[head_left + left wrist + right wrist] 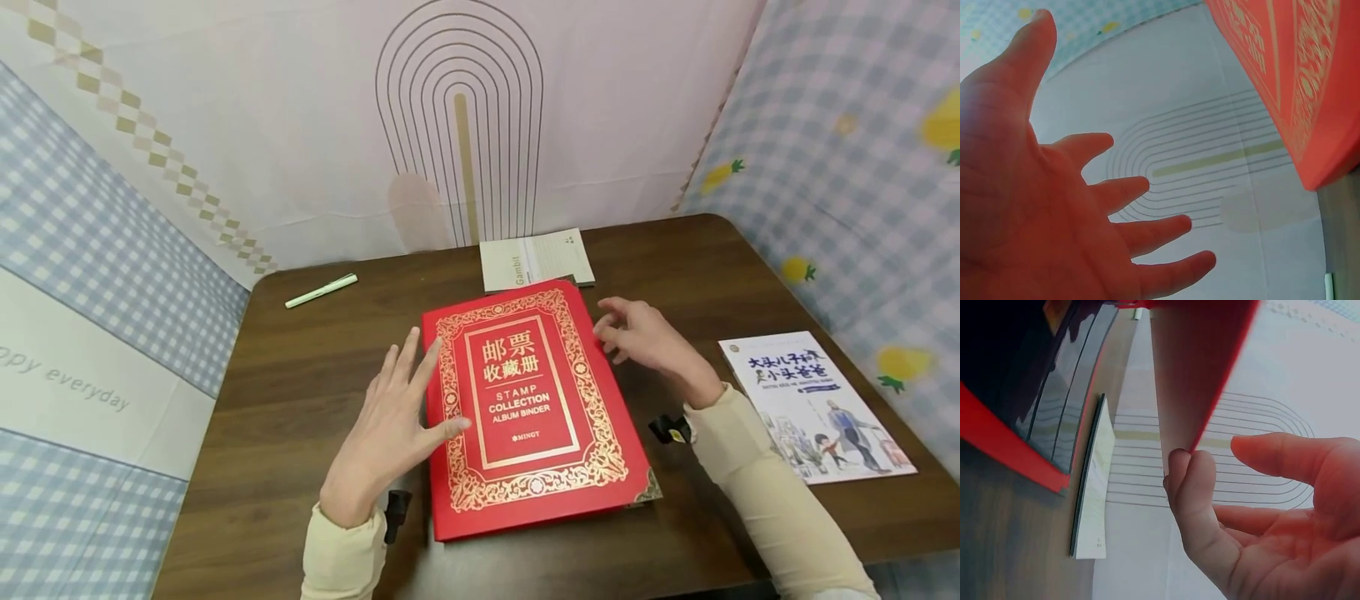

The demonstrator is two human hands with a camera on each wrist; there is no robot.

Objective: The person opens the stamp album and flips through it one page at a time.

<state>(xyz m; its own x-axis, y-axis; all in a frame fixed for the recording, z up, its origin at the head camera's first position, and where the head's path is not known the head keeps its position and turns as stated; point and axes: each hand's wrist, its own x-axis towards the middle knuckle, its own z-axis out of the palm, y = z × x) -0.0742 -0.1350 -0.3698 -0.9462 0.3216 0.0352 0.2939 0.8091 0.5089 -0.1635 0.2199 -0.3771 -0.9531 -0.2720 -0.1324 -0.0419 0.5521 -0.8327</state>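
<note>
Red stamp album (534, 407) lies on the tabletop (300, 375), its cover just starting to lift (right hand (647, 335) fingertips under the edge), left hand (390, 425) spread flat beside the spine.

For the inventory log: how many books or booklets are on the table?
3. The red stamp album lies mid-table between the left hand and right hand; a white booklet lies behind it, partly tucked under; an illustrated book lies at the right edge. More could be hidden beneath the album.
</note>
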